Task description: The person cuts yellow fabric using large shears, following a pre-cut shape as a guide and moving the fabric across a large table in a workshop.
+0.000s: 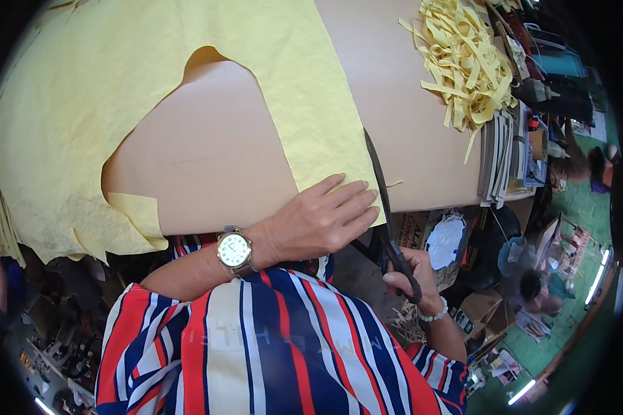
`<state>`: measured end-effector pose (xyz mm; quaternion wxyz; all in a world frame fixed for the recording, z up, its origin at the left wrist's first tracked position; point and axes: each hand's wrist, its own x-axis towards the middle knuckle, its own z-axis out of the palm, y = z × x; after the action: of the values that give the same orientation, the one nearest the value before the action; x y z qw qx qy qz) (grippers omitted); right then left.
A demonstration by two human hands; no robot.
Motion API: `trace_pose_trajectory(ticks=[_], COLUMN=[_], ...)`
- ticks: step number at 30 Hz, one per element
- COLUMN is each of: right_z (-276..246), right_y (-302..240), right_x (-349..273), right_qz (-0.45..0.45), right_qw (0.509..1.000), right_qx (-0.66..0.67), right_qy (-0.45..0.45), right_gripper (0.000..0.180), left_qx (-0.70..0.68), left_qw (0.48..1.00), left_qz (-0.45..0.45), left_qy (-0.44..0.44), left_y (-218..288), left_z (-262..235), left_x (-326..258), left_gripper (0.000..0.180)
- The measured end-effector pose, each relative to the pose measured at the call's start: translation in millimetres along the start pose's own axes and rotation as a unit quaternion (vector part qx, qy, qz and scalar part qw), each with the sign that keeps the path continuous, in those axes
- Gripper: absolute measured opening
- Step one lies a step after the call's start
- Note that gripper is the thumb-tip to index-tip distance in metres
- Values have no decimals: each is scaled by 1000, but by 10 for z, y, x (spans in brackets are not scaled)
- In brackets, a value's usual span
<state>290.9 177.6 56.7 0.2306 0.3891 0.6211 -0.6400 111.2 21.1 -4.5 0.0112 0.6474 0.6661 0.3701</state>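
Note:
A large sheet of yellow fabric [311, 90] spreads over the table, with a big curved opening cut out of its middle. My left hand [323, 213], with a watch at the wrist, lies flat on the fabric's near right corner, fingers stretched toward the edge. In my right hand [415, 273] I grip a pair of dark scissors [387, 207] by the handles. The long blades point away from me along the fabric's right edge, beside my left fingertips. Whether the blades are parted on the cloth I cannot tell.
A heap of yellow fabric strips [467, 66] lies at the table's far right. Nearer, a stack of grey and white strips [498, 155] hangs over the right edge of the tan tabletop [208, 145]. Cardboard boxes [481, 311] stand below, right of my arm.

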Motion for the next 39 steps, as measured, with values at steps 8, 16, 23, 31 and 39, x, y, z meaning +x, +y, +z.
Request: trace_pose_trajectory(ticks=[8,16,23,31,39], right_z=[61,90,94,96,91], right_y=[-151,-113,-73,-103,-209], right_x=[172,175,153,139,219], right_qz=[-41,-28,-31,-44,-60], right_qw=[999,999,999,999,998], right_qx=[22,27,17,16,24], right_qy=[-5,10,23,27,18], right_gripper=[27,26,26,28,27], left_qx=[-21,-31,-35,-36,-44], left_qw=[1000,1000,999,999,998], left_qz=[12,7,8,25,31], left_qy=[-8,-2,3,7,14], left_y=[38,30,32,13,35], left_z=[-27,-18,-14,-11,-32], left_x=[-19,-54,-60,-69,-84], left_gripper=[27,26,27,26,25])
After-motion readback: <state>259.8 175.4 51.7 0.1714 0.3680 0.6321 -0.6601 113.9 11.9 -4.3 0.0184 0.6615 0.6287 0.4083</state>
